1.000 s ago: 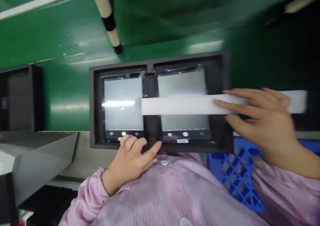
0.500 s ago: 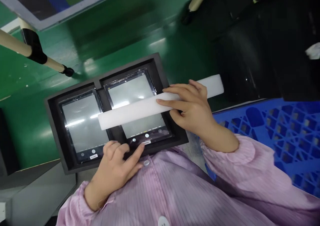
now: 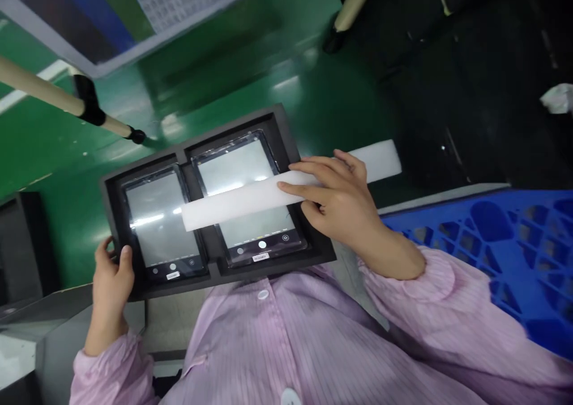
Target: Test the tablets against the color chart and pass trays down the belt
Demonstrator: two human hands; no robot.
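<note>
A black foam tray (image 3: 323, 253) is held tilted in front of my body, with two compartments side by side. In the left one lies a tablet (image 3: 161, 238); the right one holds another tablet (image 3: 235, 160). Both screens are lit and show a camera-like view. My left hand (image 3: 111, 277) grips the tray's left side, thumb on top. My right hand (image 3: 338, 199) is closed on a long white foam strip (image 3: 233, 204), near the tray's right edge. The strip lies across the right tablet and reaches over the divider. Whether the right hand also bears the tray is hidden.
To the right stands a blue plastic pallet (image 3: 492, 220). Cream pipe legs (image 3: 45, 95) rise from the green floor (image 3: 215, 107) ahead. A framed board (image 3: 147, 17) is at the top left. Grey and black box-like surfaces (image 3: 67, 327) sit at the lower left.
My left hand has moved from the tray's front edge by the right tablet to its left side and taken hold there. The tray has shifted slightly in view. The right hand keeps the strip.
</note>
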